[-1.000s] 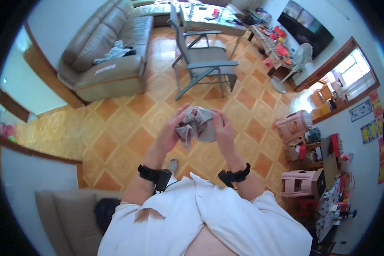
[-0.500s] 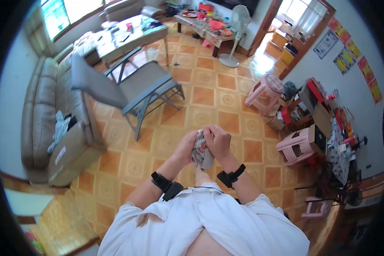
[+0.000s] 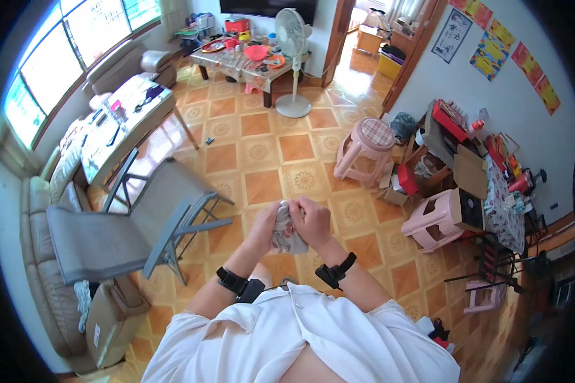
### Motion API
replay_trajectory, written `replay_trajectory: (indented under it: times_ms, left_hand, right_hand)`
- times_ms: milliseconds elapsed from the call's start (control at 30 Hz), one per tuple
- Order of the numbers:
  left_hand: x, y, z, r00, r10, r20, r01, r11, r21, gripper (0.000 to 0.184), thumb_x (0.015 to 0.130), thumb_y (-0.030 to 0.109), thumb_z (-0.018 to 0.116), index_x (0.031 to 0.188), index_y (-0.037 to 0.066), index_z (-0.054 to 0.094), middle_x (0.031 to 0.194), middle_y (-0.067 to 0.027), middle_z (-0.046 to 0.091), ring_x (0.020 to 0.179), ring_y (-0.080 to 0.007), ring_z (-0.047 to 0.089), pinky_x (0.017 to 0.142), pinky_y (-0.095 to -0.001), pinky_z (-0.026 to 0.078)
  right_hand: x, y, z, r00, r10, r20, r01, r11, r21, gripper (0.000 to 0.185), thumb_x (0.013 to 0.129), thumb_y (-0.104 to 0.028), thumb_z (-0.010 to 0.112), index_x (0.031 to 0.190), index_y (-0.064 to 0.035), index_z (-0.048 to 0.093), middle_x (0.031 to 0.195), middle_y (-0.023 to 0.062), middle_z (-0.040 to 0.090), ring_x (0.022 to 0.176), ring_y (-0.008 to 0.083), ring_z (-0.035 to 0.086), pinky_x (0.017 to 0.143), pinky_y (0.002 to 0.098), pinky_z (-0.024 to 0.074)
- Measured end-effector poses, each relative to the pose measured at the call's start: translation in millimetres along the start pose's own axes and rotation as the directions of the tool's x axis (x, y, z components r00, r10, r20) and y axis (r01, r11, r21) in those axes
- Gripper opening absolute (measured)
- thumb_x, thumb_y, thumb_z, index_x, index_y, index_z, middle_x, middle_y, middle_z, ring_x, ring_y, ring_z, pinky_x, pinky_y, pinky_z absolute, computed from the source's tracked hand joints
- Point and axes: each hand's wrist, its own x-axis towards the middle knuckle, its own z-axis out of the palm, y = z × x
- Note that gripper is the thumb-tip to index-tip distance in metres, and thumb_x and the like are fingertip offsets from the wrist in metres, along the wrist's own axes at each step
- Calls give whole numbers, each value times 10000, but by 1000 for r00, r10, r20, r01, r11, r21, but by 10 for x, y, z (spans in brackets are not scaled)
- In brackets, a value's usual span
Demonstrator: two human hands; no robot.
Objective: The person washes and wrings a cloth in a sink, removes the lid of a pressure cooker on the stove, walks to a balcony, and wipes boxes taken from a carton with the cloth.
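Observation:
A small pale cloth [image 3: 289, 237] with reddish patterns hangs between my two hands, in front of my body. My left hand [image 3: 263, 228] is closed on its left side, and my right hand [image 3: 311, 221] is closed on its upper right. The two hands nearly touch at the top of the cloth, where a bit of it shows between them. The lower part of the cloth hangs free below the fingers.
A grey reclining chair [image 3: 128, 230] stands on the left, beside a sofa [image 3: 51, 281]. A pink stool [image 3: 366, 150] and stacked boxes are on the right. A white fan [image 3: 292, 64] stands ahead near a low table [image 3: 236, 67].
The view has turned to the right, so the chair now appears further left. The cloth, spread between my hands earlier, is now bunched, and my hands are closer together.

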Motion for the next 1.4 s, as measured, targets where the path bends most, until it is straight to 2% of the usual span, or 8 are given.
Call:
replay_trajectory:
  times_ms: [367,900,967,1033,1167,1233,1333,1400]
  left_hand:
    - [3357,1472,-143,949,-111,296,-42,884,465,585,1013,518,595,1307,13,626,1207,-72,668,1009,-145,652,860,-305,543]
    - [8075,2848,1602,778,-254,574,-18,905,425,487,1012,412,654,1351,63,619,1180,-16,672,1094,-102,614,968,-295,495]
    - [8803,2836,1835,805,-289,518,27,890,455,489,1017,431,636,1354,77,621,1209,-22,666,1138,-113,597,1002,-306,474]
    - [9486,2950,2135,831,-340,440,93,865,494,491,1021,450,619,1356,91,624,1237,-28,659,1182,-125,580,1036,-318,453]
    - [10999,2820,2600,859,-363,360,363,929,71,531,1008,395,623,1436,105,504,1287,-63,644,1183,-241,608,997,-400,498]
    - [11804,2686,2732,543,128,830,574,665,-478,431,995,387,626,1329,126,547,1169,-38,655,1080,-222,624,927,-391,526]
    - [12409,2799,3021,682,184,708,381,737,-558,355,987,360,636,1243,125,564,1062,-27,639,990,-169,623,850,-361,546]
    - [12590,3025,3454,985,-146,96,164,962,-217,292,1009,356,582,1158,108,618,1015,-46,655,938,-172,645,798,-359,553]
  right_hand:
    - [3172,1578,331,933,358,-42,-258,746,615,249,964,-181,716,1139,-34,617,939,13,646,882,101,630,754,280,512]
    - [6649,4572,212,745,480,464,-510,-40,859,710,1049,-610,430,1521,-80,421,1403,53,576,1296,204,538,1071,369,428]
    - [7302,4996,-131,797,546,259,-577,560,594,600,1048,-505,539,1443,-55,520,1304,50,649,1200,218,616,1000,334,485]
    - [7896,5570,-78,800,585,132,-466,468,751,484,970,-404,707,1296,-55,625,1157,85,715,1048,215,690,887,308,534]
    - [9110,5717,-255,924,316,-217,-266,936,228,391,816,-370,837,1038,-98,664,968,122,725,802,262,723,713,369,566]
    - [9590,5819,-147,968,-156,-199,150,988,-47,313,818,-323,817,947,-98,642,878,86,694,742,352,693,648,427,552]
    - [10286,6268,-81,960,-218,-178,211,976,-55,290,819,-308,796,859,-91,607,789,113,653,698,398,655,603,468,524]
    - [10727,7109,-4,962,15,-274,-20,1000,-16,284,888,-338,734,828,-89,609,726,148,651,669,388,659,584,473,509]
